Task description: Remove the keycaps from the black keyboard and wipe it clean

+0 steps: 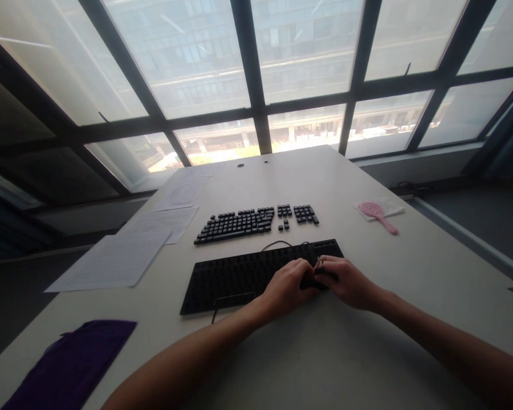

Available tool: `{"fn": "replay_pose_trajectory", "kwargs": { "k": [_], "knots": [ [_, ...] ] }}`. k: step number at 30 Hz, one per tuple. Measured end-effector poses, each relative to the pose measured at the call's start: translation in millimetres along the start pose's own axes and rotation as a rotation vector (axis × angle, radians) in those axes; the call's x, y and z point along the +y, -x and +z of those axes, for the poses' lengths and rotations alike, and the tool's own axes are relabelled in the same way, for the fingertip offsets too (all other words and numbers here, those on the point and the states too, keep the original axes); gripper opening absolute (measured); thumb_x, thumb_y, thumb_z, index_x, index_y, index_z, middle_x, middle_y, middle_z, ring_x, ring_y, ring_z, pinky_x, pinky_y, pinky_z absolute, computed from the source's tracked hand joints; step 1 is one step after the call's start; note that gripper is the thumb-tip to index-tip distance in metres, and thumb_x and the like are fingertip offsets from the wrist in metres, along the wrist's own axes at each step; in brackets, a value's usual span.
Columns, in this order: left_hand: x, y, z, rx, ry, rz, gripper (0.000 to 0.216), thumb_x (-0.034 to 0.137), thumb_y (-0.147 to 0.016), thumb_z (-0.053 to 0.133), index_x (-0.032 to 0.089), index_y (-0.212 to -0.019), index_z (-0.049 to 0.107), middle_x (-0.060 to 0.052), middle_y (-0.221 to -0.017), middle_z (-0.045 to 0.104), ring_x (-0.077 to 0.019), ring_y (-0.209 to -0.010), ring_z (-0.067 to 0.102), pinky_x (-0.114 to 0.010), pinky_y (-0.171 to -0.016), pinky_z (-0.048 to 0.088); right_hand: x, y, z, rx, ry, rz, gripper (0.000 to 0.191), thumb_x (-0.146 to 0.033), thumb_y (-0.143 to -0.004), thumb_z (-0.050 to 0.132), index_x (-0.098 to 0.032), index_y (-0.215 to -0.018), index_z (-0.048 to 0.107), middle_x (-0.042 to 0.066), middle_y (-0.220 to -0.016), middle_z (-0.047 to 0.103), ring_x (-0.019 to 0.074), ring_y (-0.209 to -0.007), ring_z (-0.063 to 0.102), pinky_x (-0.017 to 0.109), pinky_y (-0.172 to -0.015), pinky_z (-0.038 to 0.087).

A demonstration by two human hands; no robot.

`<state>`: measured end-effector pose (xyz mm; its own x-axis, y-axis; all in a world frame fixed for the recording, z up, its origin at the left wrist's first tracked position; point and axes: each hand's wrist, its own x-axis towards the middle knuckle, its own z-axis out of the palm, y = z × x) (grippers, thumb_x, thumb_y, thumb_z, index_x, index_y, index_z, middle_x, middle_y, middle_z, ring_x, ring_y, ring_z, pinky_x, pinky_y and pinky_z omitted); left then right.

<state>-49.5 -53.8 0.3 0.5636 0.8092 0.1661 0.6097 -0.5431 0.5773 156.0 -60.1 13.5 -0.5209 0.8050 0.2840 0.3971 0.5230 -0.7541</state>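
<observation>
A black keyboard base [239, 276] with its keycaps removed lies on the white table [325, 188] in front of me. The keycaps [248, 221] are laid out in keyboard order on the table just beyond it. My left hand [287, 286] and my right hand [344, 280] meet over the base's right part, fingers curled together. Between them sits a small dark object [320, 273], with a thin wire loop showing at my right fingertips. What exactly each hand pinches is too small to name.
Several paper sheets [123, 256] lie at the left of the table. A purple cloth [72, 364] lies at the near left corner. A pink brush [378, 213] on a white wrapper rests at the right. Large windows stand behind the table's far edge.
</observation>
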Motion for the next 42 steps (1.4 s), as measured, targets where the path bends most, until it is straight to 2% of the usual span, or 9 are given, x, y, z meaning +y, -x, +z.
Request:
{"fn": "replay_pose_trajectory", "kwargs": {
  "k": [4,10,17,21,24,29,34,38,42],
  "knots": [
    [5,-5,0,-0.017,-0.039,0.012,0.023,0.035,-0.079,0.074,0.022,-0.095,0.063,-0.002,-0.097,0.062,-0.0189,-0.086,0.06,-0.028,-0.074,0.046,5,3,4,0.036,0.095,-0.067,0.02,-0.024,-0.093,0.053,-0.019,-0.078,0.065,0.008,-0.079,0.065,0.0209,-0.074,0.056,0.033,-0.071,0.044],
    [8,-4,6,0.016,-0.053,0.025,0.017,0.029,-0.082,0.071,0.025,-0.098,0.069,-0.002,-0.103,0.064,-0.0208,-0.096,0.061,-0.029,-0.081,0.047,13,3,15,0.186,-0.097,0.175,0.02,-0.026,-0.092,0.055,-0.018,-0.075,0.062,0.003,-0.072,0.066,0.0183,-0.066,0.057,0.029,-0.062,0.044],
    [6,-4,6,0.075,0.091,-0.03,0.018,0.035,-0.084,0.071,0.024,-0.098,0.072,-0.002,-0.096,0.065,-0.0175,-0.086,0.063,-0.028,-0.078,0.048,13,1,12,0.258,-0.212,0.239,0.027,-0.034,-0.092,0.054,-0.017,-0.072,0.062,0.002,-0.066,0.065,0.0172,-0.062,0.059,0.027,-0.059,0.045],
    [5,-3,7,0.163,0.217,0.005,0.018,0.026,-0.084,0.072,0.021,-0.101,0.069,-0.002,-0.097,0.065,-0.0153,-0.083,0.062,-0.026,-0.076,0.05,6,2,11,0.288,-0.125,0.194,0.026,-0.038,-0.092,0.056,-0.018,-0.08,0.066,0.003,-0.073,0.068,0.0187,-0.068,0.061,0.028,-0.063,0.047],
    [6,-1,6,0.219,0.218,0.003,0.025,0.025,-0.084,0.072,0.02,-0.108,0.064,-0.003,-0.096,0.066,-0.0153,-0.082,0.061,-0.027,-0.077,0.052,0,4,12,0.331,-0.128,0.194,0.025,-0.039,-0.094,0.055,-0.019,-0.088,0.068,0.005,-0.083,0.071,0.0208,-0.076,0.064,0.03,-0.071,0.049],
    [6,1,2,0.207,0.038,0.167,0.018,0.025,-0.094,0.059,0.021,-0.111,0.061,-0.007,-0.11,0.061,-0.0183,-0.099,0.059,-0.031,-0.089,0.051,-2,3,14,0.359,-0.258,0.298,0.031,-0.046,-0.092,0.055,-0.018,-0.085,0.066,0.005,-0.08,0.07,0.0213,-0.074,0.065,0.029,-0.066,0.05],
    [8,1,0,0.172,-0.099,0.282,0.024,0.021,-0.1,0.043,0.021,-0.113,0.064,-0.009,-0.109,0.059,-0.0184,-0.097,0.057,-0.032,-0.086,0.052,-2,0,11,0.352,-0.328,0.316,0.032,-0.046,-0.089,0.06,-0.017,-0.077,0.063,0.003,-0.073,0.066,0.0188,-0.069,0.06,0.028,-0.061,0.048],
    [16,2,0,0.143,0.108,0.209,0.017,0.023,-0.096,0.054,0.021,-0.101,0.07,-0.007,-0.102,0.06,-0.0174,-0.092,0.06,-0.03,-0.083,0.054,-4,1,12,0.321,-0.356,0.328,0.033,-0.045,-0.089,0.059,-0.017,-0.072,0.06,0.002,-0.066,0.061,0.0171,-0.064,0.056,0.027,-0.058,0.046],
    [20,-1,-10,0.176,0.299,0.077,0.008,0.024,-0.085,0.07,0.019,-0.091,0.072,-0.006,-0.095,0.063,-0.0163,-0.082,0.061,-0.027,-0.071,0.053,-1,2,15,0.342,-0.341,0.323,0.032,-0.046,-0.09,0.057,-0.017,-0.076,0.062,0.003,-0.069,0.064,0.0182,-0.065,0.058,0.028,-0.059,0.047]
  ]
}}
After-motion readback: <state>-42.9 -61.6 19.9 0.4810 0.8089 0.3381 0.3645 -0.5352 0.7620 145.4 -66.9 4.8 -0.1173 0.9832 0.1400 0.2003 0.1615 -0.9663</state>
